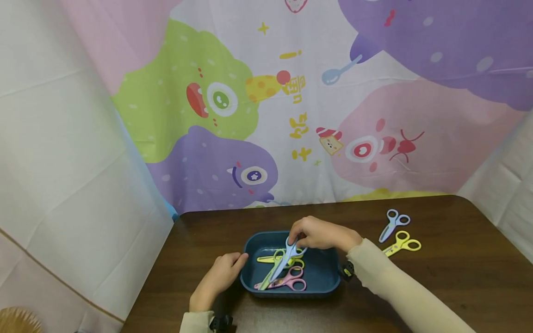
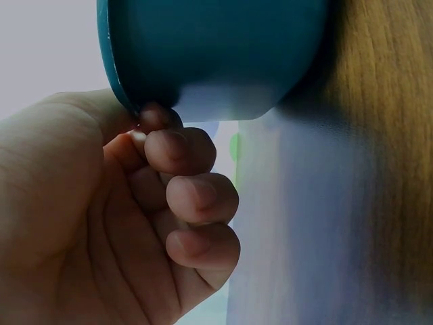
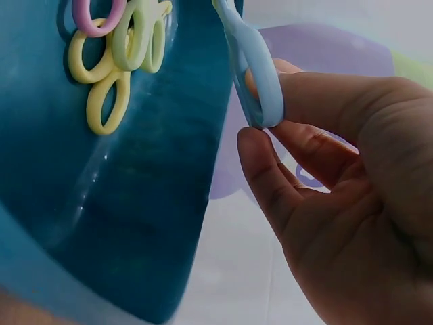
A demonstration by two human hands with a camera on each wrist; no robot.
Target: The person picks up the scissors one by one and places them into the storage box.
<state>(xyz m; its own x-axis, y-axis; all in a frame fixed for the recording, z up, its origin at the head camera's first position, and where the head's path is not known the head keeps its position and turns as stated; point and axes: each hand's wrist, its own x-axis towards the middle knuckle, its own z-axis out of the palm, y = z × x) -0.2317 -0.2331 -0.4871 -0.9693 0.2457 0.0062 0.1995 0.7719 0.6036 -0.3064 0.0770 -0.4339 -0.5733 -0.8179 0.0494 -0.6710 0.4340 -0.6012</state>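
Right hand (image 1: 318,232) pinches light-blue children's scissors (image 1: 284,263) by a handle loop, probably to keep clear of the blades, which slant over the green (image 1: 268,276), pink (image 1: 284,280) and yellow scissors (image 1: 266,259) in the teal tray (image 1: 325,273); left hand (image 1: 222,273), thumb and curled fingers at its left rim, seemingly steadies it. Two more pairs (image 1: 389,230) lie on the dark wood-grain table (image 1: 270,317), before a monster-print curtain (image 1: 312,180)

Teal tray (image 1: 325,268), blue, yellow, green, pink scissors (image 1: 298,284), monster-patterned curtain (image 1: 308,185)

Cream sleeves (image 1: 401,283), black wrist cameras (image 1: 346,270)
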